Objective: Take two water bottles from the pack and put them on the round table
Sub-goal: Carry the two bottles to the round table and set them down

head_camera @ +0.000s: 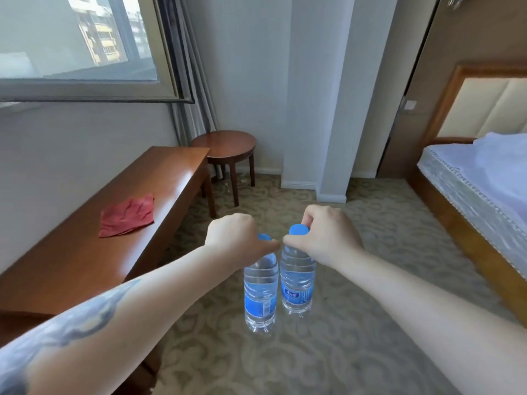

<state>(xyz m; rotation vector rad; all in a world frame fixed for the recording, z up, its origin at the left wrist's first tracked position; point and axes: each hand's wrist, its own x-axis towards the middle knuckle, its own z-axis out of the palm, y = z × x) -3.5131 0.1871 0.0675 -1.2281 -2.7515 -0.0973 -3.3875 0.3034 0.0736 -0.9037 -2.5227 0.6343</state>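
Note:
I hold two clear water bottles with blue caps and blue labels, hanging upright side by side above the carpet. My left hand point(238, 239) grips the left bottle point(260, 295) by its neck. My right hand point(328, 236) grips the right bottle point(298, 280) just under its cap. The two hands nearly touch at the fingertips. The round dark wooden table point(225, 145) stands in the far corner below the curtain, well beyond the bottles, with nothing on its top. The pack is not in view.
A long wooden bench point(85, 252) runs along the left wall under the window, with a red cloth point(128, 216) on it. A bed point(479, 189) fills the right side. A white pillar point(316, 109) stands right of the round table. Patterned carpet lies between.

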